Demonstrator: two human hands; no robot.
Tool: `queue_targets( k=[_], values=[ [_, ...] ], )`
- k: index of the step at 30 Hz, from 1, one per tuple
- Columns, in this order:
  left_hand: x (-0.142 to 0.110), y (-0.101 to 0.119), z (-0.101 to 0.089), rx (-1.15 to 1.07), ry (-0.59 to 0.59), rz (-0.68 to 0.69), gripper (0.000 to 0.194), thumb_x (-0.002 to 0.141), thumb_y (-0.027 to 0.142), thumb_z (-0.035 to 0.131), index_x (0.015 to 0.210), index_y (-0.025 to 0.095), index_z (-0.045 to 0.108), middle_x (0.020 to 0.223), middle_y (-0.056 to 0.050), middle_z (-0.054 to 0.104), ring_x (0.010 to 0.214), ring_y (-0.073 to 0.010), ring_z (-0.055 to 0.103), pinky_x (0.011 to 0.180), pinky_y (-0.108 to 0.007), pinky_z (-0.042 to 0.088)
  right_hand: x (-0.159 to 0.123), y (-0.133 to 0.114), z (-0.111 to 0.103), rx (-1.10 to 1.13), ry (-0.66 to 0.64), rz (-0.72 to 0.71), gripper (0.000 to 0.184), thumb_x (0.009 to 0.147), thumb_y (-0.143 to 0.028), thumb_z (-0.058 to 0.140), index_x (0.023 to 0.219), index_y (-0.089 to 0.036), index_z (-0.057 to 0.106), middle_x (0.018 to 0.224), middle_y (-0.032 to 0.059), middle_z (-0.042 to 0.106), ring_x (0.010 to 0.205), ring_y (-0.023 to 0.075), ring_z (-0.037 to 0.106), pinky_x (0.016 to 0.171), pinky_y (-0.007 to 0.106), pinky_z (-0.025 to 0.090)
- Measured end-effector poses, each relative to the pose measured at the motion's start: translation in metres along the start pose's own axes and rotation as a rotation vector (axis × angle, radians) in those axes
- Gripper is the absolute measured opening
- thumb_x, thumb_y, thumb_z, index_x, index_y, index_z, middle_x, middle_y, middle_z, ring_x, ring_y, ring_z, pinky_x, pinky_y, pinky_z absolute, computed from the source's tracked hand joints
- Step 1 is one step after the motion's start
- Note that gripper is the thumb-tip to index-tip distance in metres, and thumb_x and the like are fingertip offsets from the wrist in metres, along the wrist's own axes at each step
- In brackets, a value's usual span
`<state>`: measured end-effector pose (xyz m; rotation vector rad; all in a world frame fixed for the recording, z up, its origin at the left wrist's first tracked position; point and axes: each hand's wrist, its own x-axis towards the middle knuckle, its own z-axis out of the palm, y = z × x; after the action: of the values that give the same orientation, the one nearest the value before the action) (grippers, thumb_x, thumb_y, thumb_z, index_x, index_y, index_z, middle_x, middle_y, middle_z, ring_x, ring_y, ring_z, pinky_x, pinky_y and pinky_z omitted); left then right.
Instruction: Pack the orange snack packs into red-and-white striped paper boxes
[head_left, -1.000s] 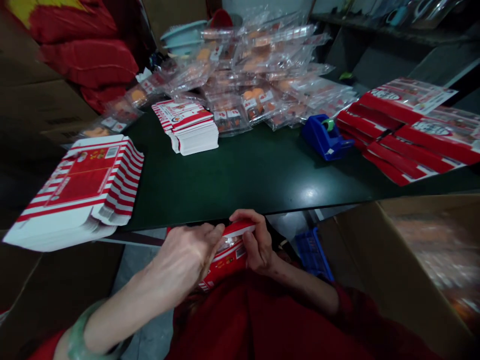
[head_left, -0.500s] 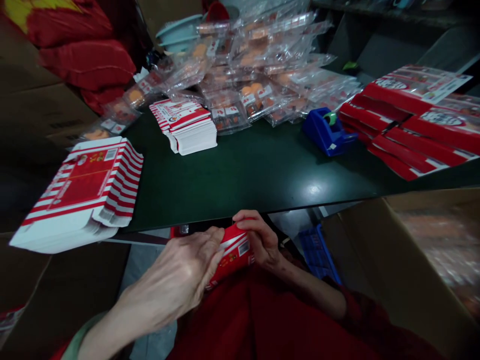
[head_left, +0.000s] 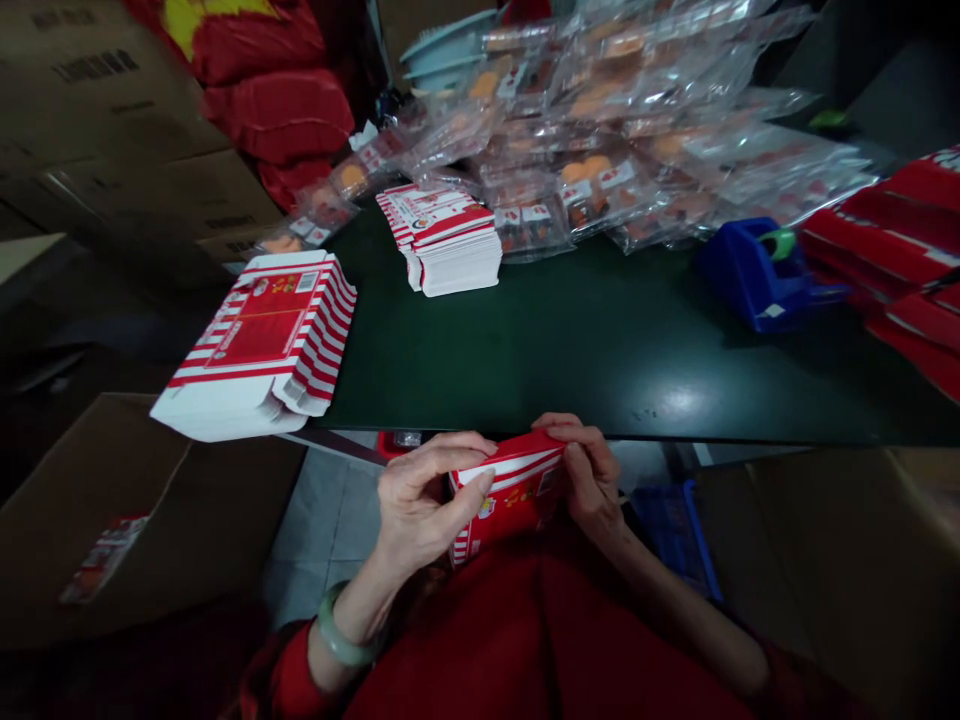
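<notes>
Left hand [head_left: 427, 500] has rolled palm-up since the earlier frame, gripping one end of a red-and-white carton [head_left: 510, 495], while the right hand [head_left: 589, 470] grips the other. The carton sits just below the table [head_left: 600, 380] edge, its long axis lying across the body, rising slightly rightward. Beyond that edge lie a stack of cartons [head_left: 450, 245] and a blue tape dispenser [head_left: 765, 275].

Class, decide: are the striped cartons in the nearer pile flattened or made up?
Flattened: the pile of striped cartons shows thin stacked layers, not standing boxes.
</notes>
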<state>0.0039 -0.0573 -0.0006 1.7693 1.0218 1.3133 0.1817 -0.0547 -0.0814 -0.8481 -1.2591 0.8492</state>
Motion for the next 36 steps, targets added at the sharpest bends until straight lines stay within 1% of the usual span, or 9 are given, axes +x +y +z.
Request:
queue_targets(
  k=[3,6,10,13,22,26,31,34,36],
  values=[
    [-0.003,0.007,0.001,-0.001,-0.026,0.028,0.008,0.078,0.01,0.064,0.083,0.016,0.067,0.09,-0.009,0.073,0.081,-0.0183,0.07,0.074,-0.034,0.058,-0.003,-0.001,0.0,-0.018,-0.002,-0.016,0.017,0.093,-0.026,0.042,0.101,-0.023,0.056,0.101,0.0068,0.061,0.094,0.0199,0.058,0.081,0.041,0.045],
    [-0.002,0.012,-0.004,-0.079,-0.074,-0.076,0.006,0.081,0.013,0.062,0.079,0.014,0.067,0.089,-0.01,0.074,0.082,-0.0192,0.071,0.074,-0.033,0.058,-0.004,-0.004,0.002,-0.048,0.013,-0.071,0.016,0.086,-0.03,0.054,0.102,-0.024,0.053,0.099,0.0069,0.06,0.089,0.0207,0.059,0.076,0.04,0.047],
    [0.016,0.015,-0.024,-0.259,-0.295,-0.285,0.005,0.078,0.016,0.067,0.079,0.013,0.071,0.093,-0.012,0.075,0.085,-0.0213,0.072,0.074,-0.032,0.058,-0.004,-0.008,0.007,-0.066,-0.001,-0.116,0.027,0.08,-0.034,0.063,0.102,-0.024,0.052,0.095,0.0059,0.059,0.084,0.0205,0.059,0.071,0.038,0.047],
    [0.03,0.015,-0.034,-0.228,-0.409,-0.282,0.004,0.075,0.012,0.068,0.077,0.012,0.072,0.089,-0.012,0.076,0.081,-0.0209,0.073,0.071,-0.029,0.058,-0.004,-0.008,0.011,-0.072,-0.017,-0.128,0.031,0.078,-0.031,0.066,0.105,-0.024,0.052,0.096,0.0055,0.058,0.085,0.0195,0.057,0.07,0.036,0.046],
    [0.003,0.001,-0.008,-0.01,-0.122,0.066,0.017,0.075,0.011,0.07,0.092,0.013,0.067,0.097,-0.012,0.074,0.089,-0.02,0.071,0.078,-0.031,0.057,-0.001,-0.002,0.006,-0.199,0.044,-0.063,0.027,0.074,-0.023,0.071,0.097,-0.025,0.057,0.107,0.0055,0.055,0.094,0.0213,0.057,0.077,0.039,0.047],
    [-0.004,-0.008,0.003,-0.017,-0.017,0.136,0.015,0.076,0.005,0.066,0.089,0.014,0.065,0.093,-0.01,0.074,0.092,-0.0202,0.07,0.081,-0.034,0.057,0.003,-0.007,-0.007,-0.351,0.002,-0.144,0.024,0.074,-0.024,0.072,0.096,-0.025,0.06,0.107,0.0061,0.056,0.094,0.022,0.057,0.078,0.041,0.047],
    [-0.011,-0.019,0.016,-0.041,0.028,0.151,0.03,0.074,0.009,0.069,0.102,0.016,0.063,0.106,-0.011,0.068,0.095,-0.0212,0.067,0.078,-0.032,0.057,0.028,-0.045,-0.024,-0.677,-0.23,-0.232,0.008,0.079,-0.025,0.068,0.084,-0.02,0.063,0.092,0.0068,0.063,0.089,0.0224,0.058,0.076,0.039,0.048],
    [-0.017,-0.023,0.024,-0.055,0.087,0.052,0.057,0.07,0.017,0.075,0.122,0.02,0.053,0.121,-0.013,0.058,0.082,-0.016,0.066,0.066,-0.025,0.056,0.054,-0.069,-0.02,-0.631,-0.495,-0.219,0.011,0.084,-0.029,0.064,0.083,-0.018,0.062,0.089,0.0066,0.065,0.081,0.0174,0.061,0.07,0.03,0.049],
    [-0.019,-0.025,0.026,-0.063,0.079,0.011,0.061,0.069,0.02,0.076,0.125,0.02,0.05,0.108,-0.009,0.064,0.069,-0.0121,0.064,0.062,-0.023,0.054,0.069,-0.077,-0.013,-0.534,-0.713,-0.193,0.015,0.087,-0.031,0.06,0.09,-0.017,0.062,0.086,0.0055,0.065,0.074,0.013,0.062,0.065,0.024,0.049]
  ],
)
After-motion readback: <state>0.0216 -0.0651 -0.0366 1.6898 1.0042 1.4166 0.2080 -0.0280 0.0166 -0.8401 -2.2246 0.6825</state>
